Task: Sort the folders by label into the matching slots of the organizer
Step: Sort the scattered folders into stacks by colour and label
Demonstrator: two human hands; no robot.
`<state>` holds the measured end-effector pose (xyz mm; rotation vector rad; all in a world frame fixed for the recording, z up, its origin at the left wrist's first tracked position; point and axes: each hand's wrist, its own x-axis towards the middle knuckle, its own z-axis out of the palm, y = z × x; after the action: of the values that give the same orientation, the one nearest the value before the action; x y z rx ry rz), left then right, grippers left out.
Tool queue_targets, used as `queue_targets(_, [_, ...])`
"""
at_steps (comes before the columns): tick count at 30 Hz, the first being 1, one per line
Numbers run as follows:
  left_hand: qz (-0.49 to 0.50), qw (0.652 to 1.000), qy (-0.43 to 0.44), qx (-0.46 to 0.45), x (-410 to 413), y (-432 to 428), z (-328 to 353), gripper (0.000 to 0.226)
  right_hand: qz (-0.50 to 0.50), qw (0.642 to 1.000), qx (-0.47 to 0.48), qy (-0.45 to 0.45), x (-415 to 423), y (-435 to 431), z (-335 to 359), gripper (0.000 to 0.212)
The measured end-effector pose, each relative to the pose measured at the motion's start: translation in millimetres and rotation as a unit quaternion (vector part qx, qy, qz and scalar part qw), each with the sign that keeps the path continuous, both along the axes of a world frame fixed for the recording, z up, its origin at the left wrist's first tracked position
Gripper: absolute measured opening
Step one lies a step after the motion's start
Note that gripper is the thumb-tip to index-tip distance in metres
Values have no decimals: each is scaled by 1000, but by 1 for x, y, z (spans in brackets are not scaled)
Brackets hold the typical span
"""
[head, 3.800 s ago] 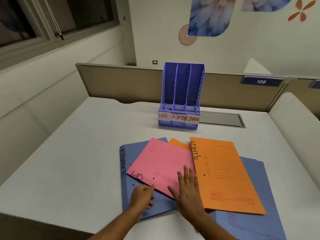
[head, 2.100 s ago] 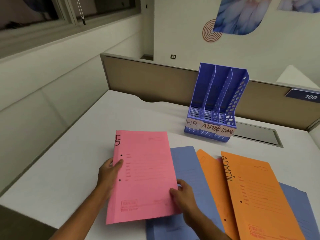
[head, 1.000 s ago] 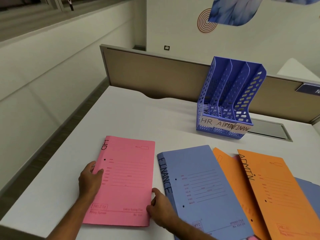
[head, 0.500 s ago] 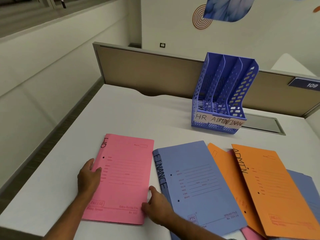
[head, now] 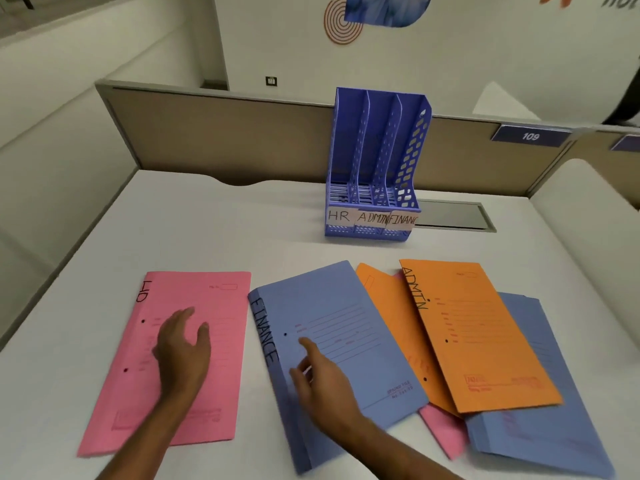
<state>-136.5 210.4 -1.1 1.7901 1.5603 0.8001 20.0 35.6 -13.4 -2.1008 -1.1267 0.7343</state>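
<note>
A pink HR folder (head: 221,341) lies flat at the left of the white desk, apart from the pile. My left hand (head: 181,348) hovers over or rests on it with fingers loosely spread, holding nothing. To its right lies a blue FINANCE folder (head: 346,327), and my right hand (head: 318,375) is over it, fingers relaxed and extended. Two orange folders overlap further right, the top one marked ADMIN (head: 478,334). A second pink folder (head: 443,431) and another blue folder (head: 540,427) peek out beneath. The blue three-slot organizer (head: 375,168), labelled HR, ADMIN, FINANCE, stands empty at the back.
A beige partition (head: 225,133) runs along the desk's far edge behind the organizer. A grey cable hatch (head: 453,216) is set in the desk to the organizer's right. A white rounded divider (head: 588,209) borders the right side.
The pink HR folder was lifted off the pile and laid flat at the left. Both hands let go of its edges; the left now sits over it, the right over the FINANCE folder.
</note>
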Motion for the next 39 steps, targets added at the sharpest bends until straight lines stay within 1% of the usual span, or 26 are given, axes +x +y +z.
queue_targets(4, [-64,998,-16,16,46,-35,6,39,-46,998,23,-27,42,-34,3,51])
queue_targets(8, [-88,995,-38,-28,85,-64,7,40,-85,994,32,-59,75,-64,4,51])
queue_targets(10, [-89,993,-51,-55,99,-76,5,40,-96,992,32,-74,90,-77,3,51])
queue_targets(13, [-82,994,-31,-72,112,-91,-2,43,-101,990,22,-97,107,-94,0,53])
queue_targets(16, [-25,996,-2,-86,118,-102,-8,45,-112,989,15,-99,118,-106,-5,53])
queue_targets(19, [28,994,8,-106,116,-112,-13,43,-130,988,1,-79,128,-113,-10,53])
queue_targets(22, [68,985,7,-161,110,-116,-19,52,-150,988,-2,-33,134,-115,-13,53])
queue_targets(25, [97,971,-25,-216,102,-119,-26,58,-158,987,0,-2,138,-113,-13,53])
queue_targets(30, [120,954,-67,-267,96,-123,-36,58,-171,984,11,44,141,-105,-13,50])
queue_targets(35, [128,946,-90,-282,94,-118,-41,60,-169,984,13,57,141,-101,-12,46])
queue_targets(39, [129,934,-130,-307,93,-110,-43,63,-172,982,17,73,137,-98,-13,43])
